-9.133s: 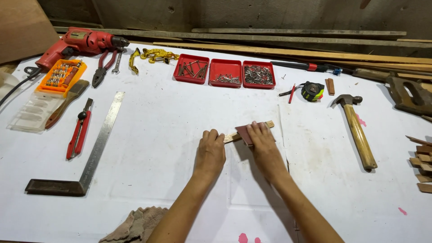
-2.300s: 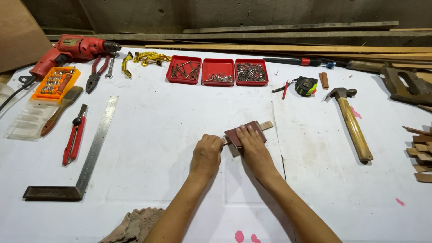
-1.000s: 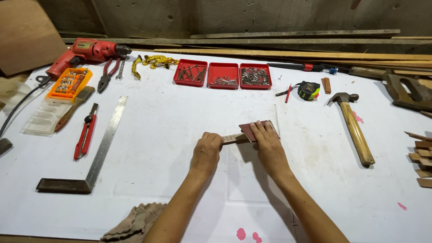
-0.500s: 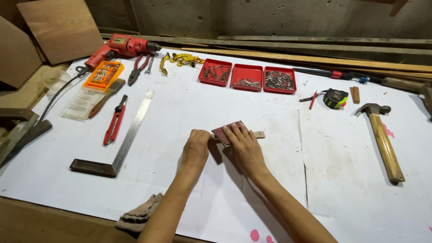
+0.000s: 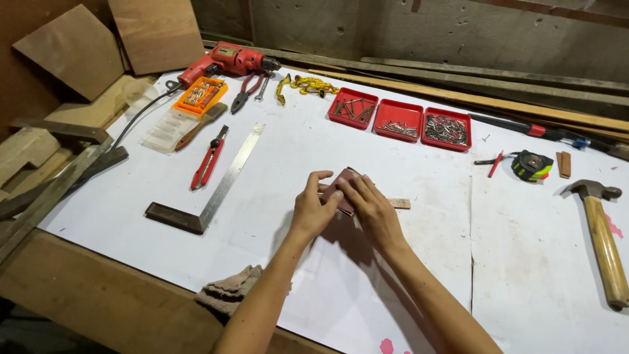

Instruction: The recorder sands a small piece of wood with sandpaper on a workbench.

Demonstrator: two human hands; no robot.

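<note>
From the head camera, looking down: both hands meet at the middle of the table (image 5: 275,164), which is covered in white sheeting. The left hand (image 5: 313,208) pinches the near end of a small wooden strip (image 5: 398,204), fingers curled tight around it. The right hand (image 5: 370,206) presses a folded piece of reddish-brown sandpaper (image 5: 345,185) over that same strip, fingers flat on top. The strip's long axis runs left to right, its bare end poking out to the right of the right hand, so that hand sits nearer the free end.

Around them: a steel try square (image 5: 208,195) and a red utility knife (image 5: 209,159) to the left, three red trays (image 5: 400,120) of screws and nails beyond, a red electric drill (image 5: 226,61) at the far corner, a hammer (image 5: 601,237) and tape measure (image 5: 531,165) off right. A rag (image 5: 229,293) lies at the near edge. Rough concrete wall behind, boards stacked against it.
</note>
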